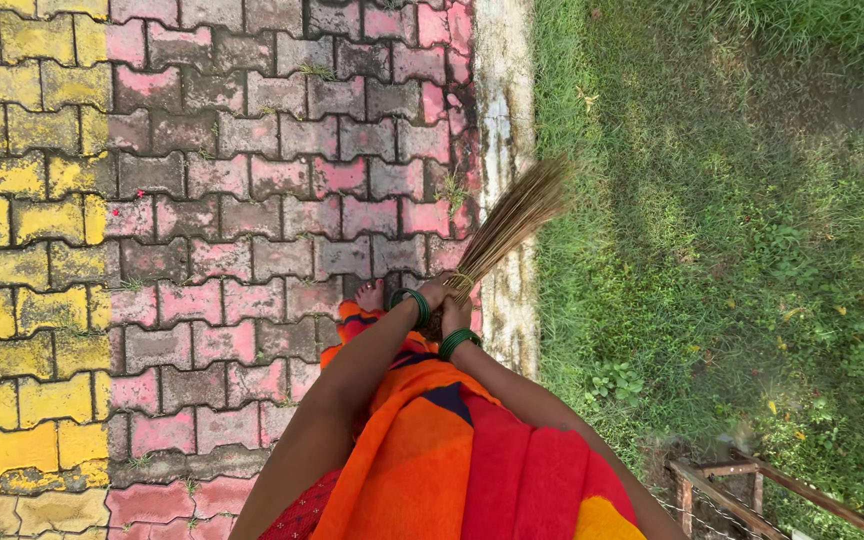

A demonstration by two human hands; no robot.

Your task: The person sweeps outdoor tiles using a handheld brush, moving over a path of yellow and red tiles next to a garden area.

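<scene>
Interlocking paving (252,190) in red-pink blocks, with a yellow band (22,230) along one side. Pale weathered kerb (504,130) borders grass (732,230). Rusted metal frame (752,490) stands in the grass corner.

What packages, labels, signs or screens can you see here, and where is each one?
None are in view. The scene holds only a twig broom gripped by both hands, left hand and right hand, over red and yellow paving, a pale kerb and grass.
</scene>
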